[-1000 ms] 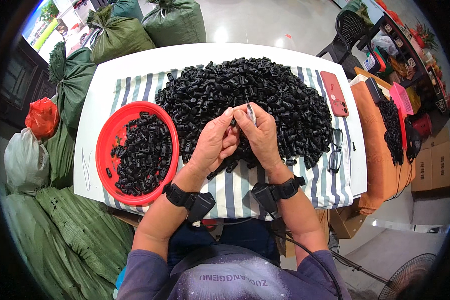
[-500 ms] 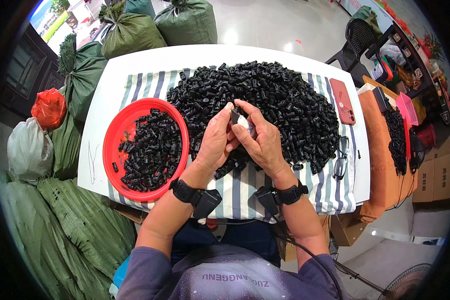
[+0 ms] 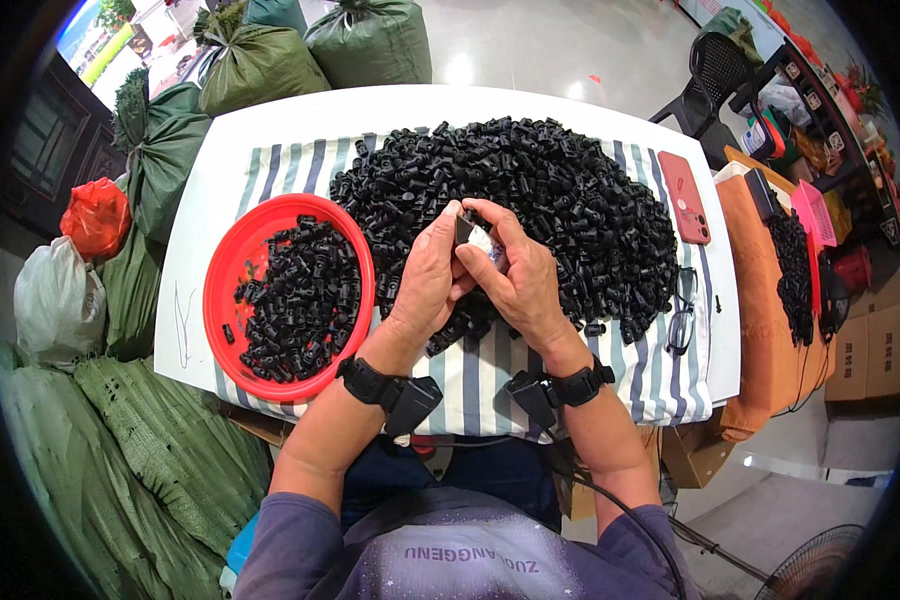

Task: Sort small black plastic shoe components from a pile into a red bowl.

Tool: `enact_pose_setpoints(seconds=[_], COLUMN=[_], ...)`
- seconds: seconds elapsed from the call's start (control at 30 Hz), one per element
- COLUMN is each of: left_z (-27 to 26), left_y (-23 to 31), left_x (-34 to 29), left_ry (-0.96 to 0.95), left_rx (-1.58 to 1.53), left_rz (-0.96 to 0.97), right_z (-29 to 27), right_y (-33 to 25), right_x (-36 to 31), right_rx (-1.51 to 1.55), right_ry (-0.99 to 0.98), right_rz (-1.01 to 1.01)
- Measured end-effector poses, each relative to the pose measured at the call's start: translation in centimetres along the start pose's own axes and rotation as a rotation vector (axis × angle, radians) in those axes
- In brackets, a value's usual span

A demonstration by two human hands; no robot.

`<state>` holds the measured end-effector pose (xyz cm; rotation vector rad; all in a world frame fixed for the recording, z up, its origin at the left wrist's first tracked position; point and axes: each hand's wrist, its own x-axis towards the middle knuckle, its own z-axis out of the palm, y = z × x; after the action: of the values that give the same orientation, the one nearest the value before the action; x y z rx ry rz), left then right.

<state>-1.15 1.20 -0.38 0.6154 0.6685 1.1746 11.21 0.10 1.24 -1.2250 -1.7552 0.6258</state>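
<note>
Over the near side of a big heap of small black plastic parts [image 3: 530, 170], my two hands meet with their fingertips close together. My left hand [image 3: 426, 282] is closed, pinching a small black plastic part [image 3: 463, 229] between thumb and fingers. Curled around a small whitish object [image 3: 482, 240] is my right hand [image 3: 526, 285], its thumb pressed toward the black part. Fingers cover most of both things, so I cannot make out the whitish object's kind. To the left, a round red basin [image 3: 220, 300] holds many more black parts.
A striped cloth [image 3: 660, 380] covers much of the white table [image 3: 185, 340]. A red phone [image 3: 684, 198] and glasses [image 3: 682, 315] lie at the right. Green sacks [image 3: 260, 70] stand behind and to the left. Beyond the table's right edge is an orange cloth [image 3: 760, 290].
The hands keep nearly the same grip over the heap. The whole view has shifted slightly; the whitish object and black part have turned only a little.
</note>
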Motion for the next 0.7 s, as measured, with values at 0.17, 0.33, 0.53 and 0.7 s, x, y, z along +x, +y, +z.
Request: enact_pose_setpoints(seconds=[0.17,0.33,0.53,0.7], left_z=[-0.4,0.3,-0.4,0.1], left_y=[-0.4,0.0,-0.3,-0.3], left_x=[0.2,-0.1,0.1,0.0], left_ry=[-0.048,0.022,-0.045,0.01], left_rx=[-0.017,-0.01,-0.002,0.005], left_rz=[0.002,0.003,0.014,0.021], right_z=[-0.1,-0.1,-0.1,0.2], right_y=[0.1,0.0,-0.1,0.2], right_x=[0.1,0.0,0.0,0.0], right_rx=[0.012,0.012,0.008,0.02], right_ry=[-0.005,-0.013,-0.017,-0.001], right_rz=[0.031,-0.003,0.001,-0.005])
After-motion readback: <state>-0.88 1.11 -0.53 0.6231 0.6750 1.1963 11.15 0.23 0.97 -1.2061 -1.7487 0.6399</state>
